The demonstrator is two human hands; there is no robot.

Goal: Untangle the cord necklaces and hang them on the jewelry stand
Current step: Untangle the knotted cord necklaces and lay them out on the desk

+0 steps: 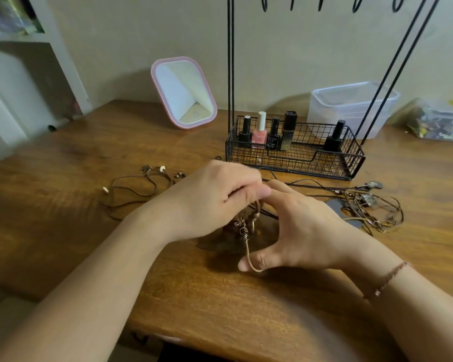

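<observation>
Both hands meet over the middle of the wooden table (63,163), slightly toward its front edge. Left hand (215,199) has fingers curled, pinching the top of a tan cord necklace (247,231) between thumb and fingertips, lifted just off the table. Right hand (298,226) is spread wider, index finger reaching up to touch the left fingertips, thumb (256,262) hooked through the lower loop of the same cord; its other fingers are hidden behind the hand, can't tell how they lie. Knotted beads and wire wraps hang between the two hands, above a dark flat pendant piece (220,244) lying on the table. A loose brown cord necklace with pale beads (139,186) lies left of the hands toward the table's left side. A tangled pile of cords and metal pendants (369,205) lies right of the hands, near the right edge. Black wire jewelry stand (296,152) sits at the back centre, its basket base holding nail polish bottles (259,131), uprights rising out of view, hooks along the top edge bare. Pink-framed mirror (183,92) leans at the back left of the stand. Clear plastic tub (351,105) behind the stand at right. A thin bracelet (390,278) on the right wrist.
</observation>
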